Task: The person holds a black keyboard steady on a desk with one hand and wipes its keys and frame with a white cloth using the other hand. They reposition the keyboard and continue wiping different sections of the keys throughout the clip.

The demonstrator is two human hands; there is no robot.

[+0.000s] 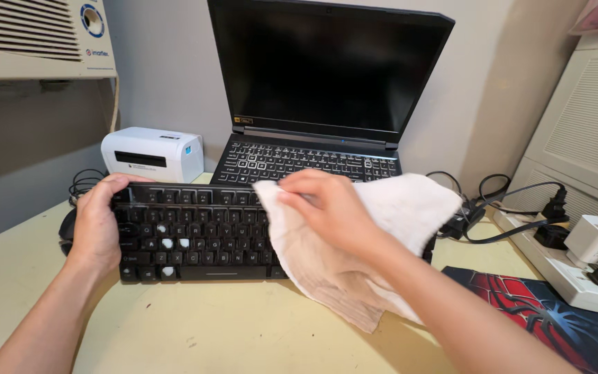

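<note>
Forearms come in from the bottom edge, both over the desk [230, 332]. Left hand [98, 221] is clamped on the left end of the keyboard [195, 235], thumb on the keys, fingers curled over the back edge. Right hand [327, 208] is bunched around a white cloth [382, 235], pressing it onto the keyboard's right half. Keyboard sits flat on the desk, just in front of the laptop [320, 104].

Risks as I read it:
- White specks on several left-side keys; wiping could push them into the gaps between caps.
- Cloth folds could snag a cap edge and pop it.
- Loose cloth tail hangs towards the cables [500, 208] and power strip [576, 277]; a wide sweep could drag a plug.
- One-sided hold: hard pressure on the right could pivot the board into the laptop.
</note>
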